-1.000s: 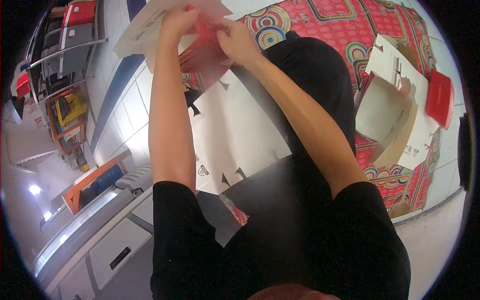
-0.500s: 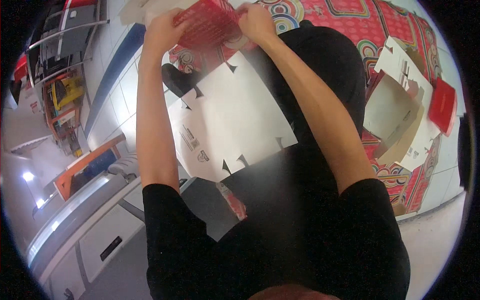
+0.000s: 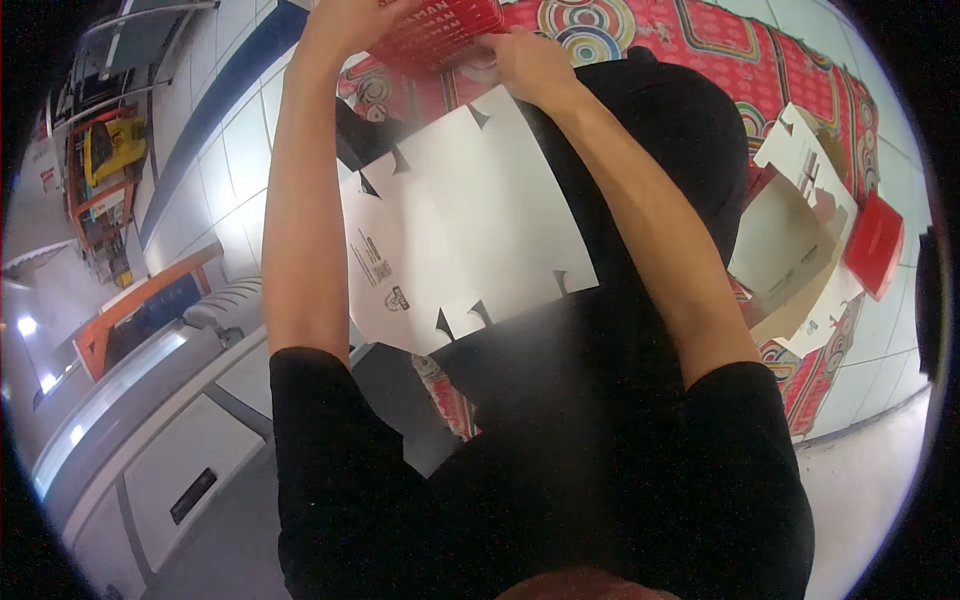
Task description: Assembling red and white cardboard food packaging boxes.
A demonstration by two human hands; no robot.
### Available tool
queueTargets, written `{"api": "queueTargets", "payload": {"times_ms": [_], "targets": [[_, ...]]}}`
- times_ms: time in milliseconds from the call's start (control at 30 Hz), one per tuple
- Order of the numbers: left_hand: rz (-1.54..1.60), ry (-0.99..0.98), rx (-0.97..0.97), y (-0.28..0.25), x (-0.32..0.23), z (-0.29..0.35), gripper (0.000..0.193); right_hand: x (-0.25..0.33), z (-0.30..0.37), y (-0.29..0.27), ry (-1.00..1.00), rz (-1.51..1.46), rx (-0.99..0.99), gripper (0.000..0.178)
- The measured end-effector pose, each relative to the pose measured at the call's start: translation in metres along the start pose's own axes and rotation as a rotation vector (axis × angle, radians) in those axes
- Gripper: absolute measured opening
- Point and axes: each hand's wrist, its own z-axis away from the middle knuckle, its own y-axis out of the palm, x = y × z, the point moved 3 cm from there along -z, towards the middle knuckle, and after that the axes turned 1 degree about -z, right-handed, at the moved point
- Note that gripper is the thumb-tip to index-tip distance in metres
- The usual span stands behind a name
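At the top of the view, partly cut off by the picture's edge, is a red cardboard box (image 3: 440, 38) with pale printing. My left hand (image 3: 352, 22) grips its left side, fingers wrapped over the front. My right hand (image 3: 533, 68) is closed at its lower right corner; the fingertips are partly hidden there. Across my lap lies a flat white cardboard sheet (image 3: 465, 220) with notched edges and small dark print, below the box and touched by neither hand.
To the right, unfolded notched cardboard (image 3: 785, 245) and a red piece (image 3: 875, 245) lie on a red patterned mat (image 3: 700, 40). At the left stand a grey-white cabinet (image 3: 190, 480), an orange-framed board (image 3: 150, 305) and a rack with a yellow item (image 3: 118, 148). Pale tiles (image 3: 245, 140) cover the floor.
The red box has moved up, partly out of the picture, with my left hand. My right hand has shifted slightly right and down. The white sheet remains on my lap.
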Motion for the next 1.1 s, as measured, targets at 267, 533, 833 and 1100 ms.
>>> {"api": "queueTargets", "payload": {"times_ms": [267,533,833,1100], "targets": [[0.075,0.026,0.005,0.006,0.003,-0.005,0.027,-0.018,-0.010,0.015,0.030,0.050,0.031,0.051],[0.017,0.038,0.012,0.003,0.004,-0.002,0.030,-0.002,-0.006,-0.002,0.011,-0.056,-0.029,0.062],[0.052,-0.004,0.040,0.003,0.004,-0.003,0.029,0.004,-0.005,-0.011,0.017,-0.062,-0.054,0.065],[0.053,0.067,0.022,0.007,0.009,-0.003,0.032,0.012,0.003,-0.030,-0.018,-0.234,-0.138,0.049]]}}
